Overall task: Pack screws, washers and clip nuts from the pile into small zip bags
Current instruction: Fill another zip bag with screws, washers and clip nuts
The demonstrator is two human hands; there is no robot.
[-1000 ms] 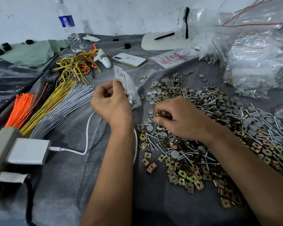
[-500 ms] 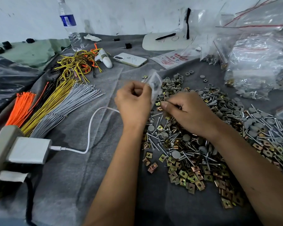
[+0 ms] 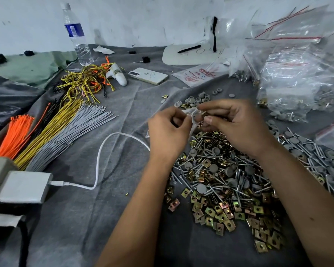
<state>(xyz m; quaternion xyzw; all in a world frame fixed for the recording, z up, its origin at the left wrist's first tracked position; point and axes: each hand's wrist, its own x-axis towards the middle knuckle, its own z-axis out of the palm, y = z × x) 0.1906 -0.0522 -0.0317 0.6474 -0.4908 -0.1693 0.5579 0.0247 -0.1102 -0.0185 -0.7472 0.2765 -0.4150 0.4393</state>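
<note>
Your fingers: left hand [image 3: 169, 132] curls round and pinches one edge of a small clear zip bag [image 3: 192, 115]; right hand [image 3: 237, 124] pinches the other side of the bag's mouth between thumb and forefinger, other fingers bent. Whether a part sits between the right fingertips, you cannot tell; the area is blurred.

Zip bag: held above the far edge of the pile, between both hands, crumpled, contents unclear.

Pile [image 3: 229, 178]: lies on the grey cloth [image 3: 89, 218] covering the bench, directly under and to the right of your forearms. Screws [image 3: 210, 189] with grey caps mixed through the middle; brass-coloured clip nuts [image 3: 226, 214] gathered along the near edge; grey washers [image 3: 193, 100] scattered at the far edge, just beyond your hands.

Right of the pile: a heap of filled clear bags [image 3: 297, 79] with red zip strips, well stocked with screws.

Left of your hands: white cable [image 3: 104, 151] looping across the cloth to a white charger block [image 3: 22, 186]. Beyond it, bundles of grey cable ties [image 3: 69, 137], yellow ties [image 3: 52, 128] and orange ties [image 3: 15, 135], lying side by side. Behind them a tangle of yellow and orange wire loops [image 3: 85, 81].

Far side: white phone [image 3: 148, 75] lying flat, water bottle [image 3: 76, 35] upright near the wall, a black pen [image 3: 189, 48] on a white board [image 3: 181, 56], a printed white packet [image 3: 199, 74].
</note>
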